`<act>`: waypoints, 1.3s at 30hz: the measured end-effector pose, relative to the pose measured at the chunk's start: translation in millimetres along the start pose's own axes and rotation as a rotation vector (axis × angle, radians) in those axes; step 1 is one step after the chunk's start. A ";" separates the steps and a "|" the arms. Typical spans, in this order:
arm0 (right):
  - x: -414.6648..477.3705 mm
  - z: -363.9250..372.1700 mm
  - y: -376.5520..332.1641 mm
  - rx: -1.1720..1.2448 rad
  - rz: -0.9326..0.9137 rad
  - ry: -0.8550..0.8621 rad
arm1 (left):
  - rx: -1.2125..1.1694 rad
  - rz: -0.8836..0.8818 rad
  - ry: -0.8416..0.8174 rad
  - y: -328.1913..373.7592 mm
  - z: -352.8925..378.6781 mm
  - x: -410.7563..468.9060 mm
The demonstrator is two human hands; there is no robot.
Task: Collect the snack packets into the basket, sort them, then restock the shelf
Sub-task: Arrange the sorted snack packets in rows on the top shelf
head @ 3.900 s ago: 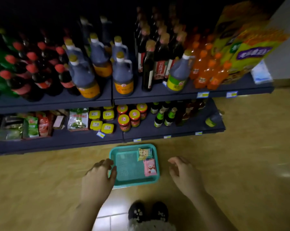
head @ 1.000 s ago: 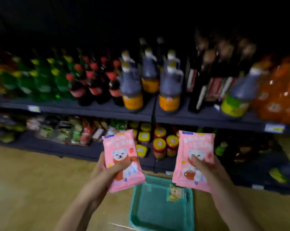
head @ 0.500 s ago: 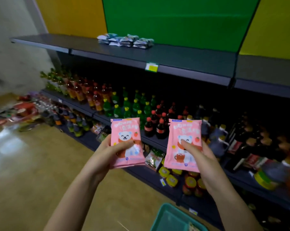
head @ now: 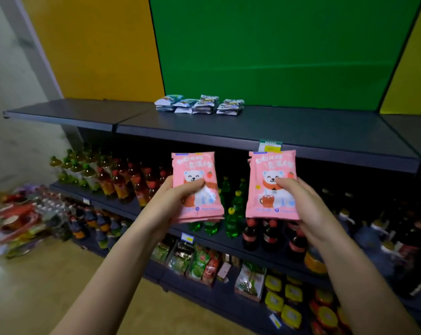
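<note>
I'm holding two upright pink bear-print snack packets, one in my left hand [head: 173, 204], one in my right hand [head: 306, 209]; small pale packets [head: 199, 105] are lying stacked on the top shelf [head: 301, 131] above.

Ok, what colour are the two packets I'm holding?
Pink packets, each with a white bear and a red mug, seen in the head view.

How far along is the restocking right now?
Done: small pale snack packets already stacked on the dark top shelf. In hand: left hand and right hand each grip pink bear-print packets. Left: shelving these; the basket is out of view.
</note>
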State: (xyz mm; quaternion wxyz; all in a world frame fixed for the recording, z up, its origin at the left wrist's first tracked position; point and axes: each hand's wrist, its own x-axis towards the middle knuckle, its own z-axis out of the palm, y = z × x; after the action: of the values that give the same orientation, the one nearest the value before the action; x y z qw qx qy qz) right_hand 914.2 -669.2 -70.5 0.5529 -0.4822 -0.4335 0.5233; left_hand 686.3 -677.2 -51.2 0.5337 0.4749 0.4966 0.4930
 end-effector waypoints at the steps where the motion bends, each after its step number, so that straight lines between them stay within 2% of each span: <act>1: 11.2 4.7 -8.2 -0.007 -0.020 0.005 | 0.006 0.017 -0.022 9.6 -1.1 14.5; 4: 48.9 12.9 -27.0 -0.029 -0.067 0.042 | 0.010 0.001 -0.044 32.1 2.4 58.6; 8: 103.5 16.2 -49.0 -0.018 -0.039 0.063 | 0.012 -0.026 -0.094 46.2 11.8 124.3; 16: 237.7 -11.1 -84.8 -0.090 -0.075 0.101 | 0.023 0.055 -0.261 64.6 57.7 279.9; 23: 327.6 -44.1 -93.1 -0.151 -0.039 0.218 | 0.040 -0.005 -0.263 81.3 106.9 389.4; 34: 398.1 -72.6 -85.3 -0.291 0.060 0.389 | 0.220 -0.051 -0.267 71.1 162.4 460.8; 39: 416.2 -77.6 -74.4 -0.433 0.083 0.439 | 0.361 0.074 -0.202 69.1 167.9 469.0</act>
State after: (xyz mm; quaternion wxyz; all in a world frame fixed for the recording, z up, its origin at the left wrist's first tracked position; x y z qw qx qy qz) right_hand 1034.3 -259.6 -20.1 0.4956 -0.7077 -0.3852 0.3244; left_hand 859.9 -207.8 -2.0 0.4683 0.6279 0.5031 0.3652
